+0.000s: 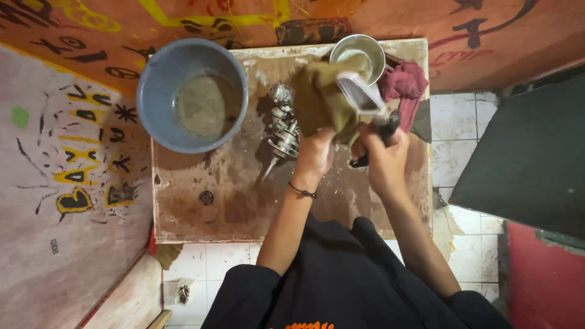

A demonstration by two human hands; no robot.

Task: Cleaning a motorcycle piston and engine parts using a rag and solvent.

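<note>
left hand (315,155): closed around the bottom of a crumpled olive-brown cloth rag (320,97), bunched up so it wraps the part instead of flopping around. Thin dark cord bracelet on that wrist.

right hand (385,159): clamped on the dark end of a shiny metal part (364,94), fingers curled tight. The part angles up and away toward the far edge, and the rag is pressed against its side, so it looks like one hand steadies while the other rubs.

where it all sits: both hands are held up above the far right part of a grimy brown wooden tabletop (231,195), close in front of the person's dark shirt, probably so drips land on the board.

geared shaft (282,131): greasy metal shaft with stacked toothed rings, lying flat just left of the left hand, not touched.

blue-grey plastic bucket (192,94): round, murky liquid inside, far left corner of the board, within easy reach for dunking, I'd guess.

small round metal bowl (358,55): far edge, right behind the rag, looks to hold pale liquid.

dark red cloth (405,85): heaped beside the bowl, hanging off the right edge.

signs and markings: no packages or labels that I can spot. The orange-pink walls carry painted black and yellow scrawl, with a small green patch (20,117) on the left wall.
</note>
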